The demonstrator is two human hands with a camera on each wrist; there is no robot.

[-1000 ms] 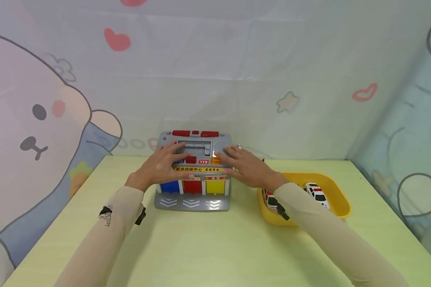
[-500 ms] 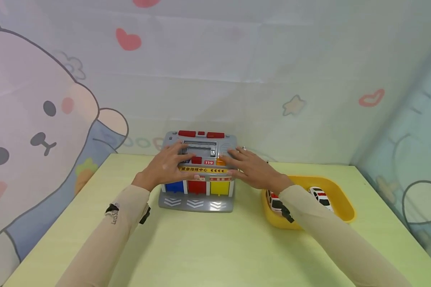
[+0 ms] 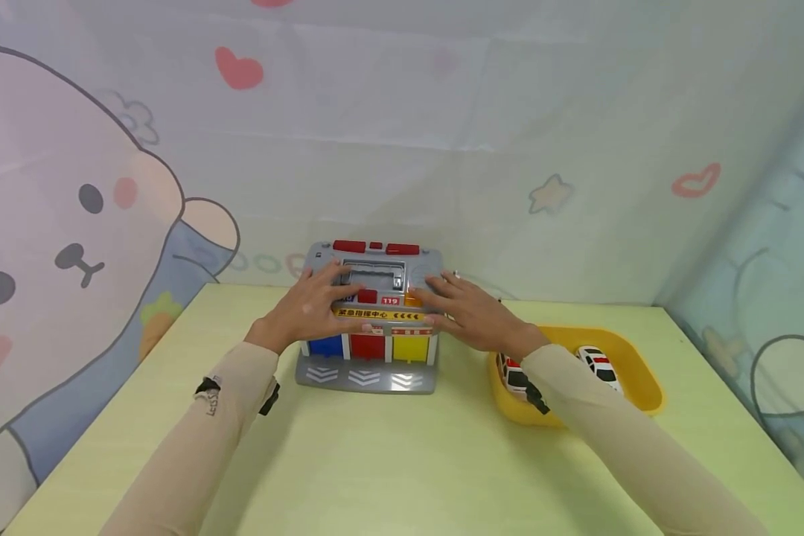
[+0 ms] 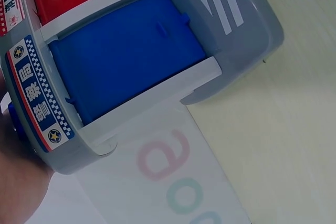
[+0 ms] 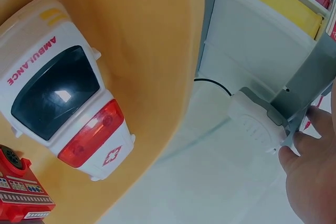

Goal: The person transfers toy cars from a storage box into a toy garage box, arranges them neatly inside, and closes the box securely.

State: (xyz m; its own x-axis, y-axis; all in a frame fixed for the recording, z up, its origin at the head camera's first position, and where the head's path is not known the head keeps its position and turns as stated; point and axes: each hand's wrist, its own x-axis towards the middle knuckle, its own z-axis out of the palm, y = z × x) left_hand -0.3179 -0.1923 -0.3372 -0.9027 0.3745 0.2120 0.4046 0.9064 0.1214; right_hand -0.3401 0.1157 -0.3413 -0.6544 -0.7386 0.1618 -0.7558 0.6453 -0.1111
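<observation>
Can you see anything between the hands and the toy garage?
Nothing visible: the left hand and right hand rest on the toy garage. The yellow tub sits off to its right.

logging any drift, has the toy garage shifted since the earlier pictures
No: in the head view, the toy garage keeps its place against the table's back edge.

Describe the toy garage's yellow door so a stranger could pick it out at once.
On the table, find the toy garage touched by the left hand and right hand. Above its chevron-marked ramp sit three doors in a row. The yellow door is nearest the yellow tub, its colour setting it apart from the red door beside it and the blue door beyond.
</observation>
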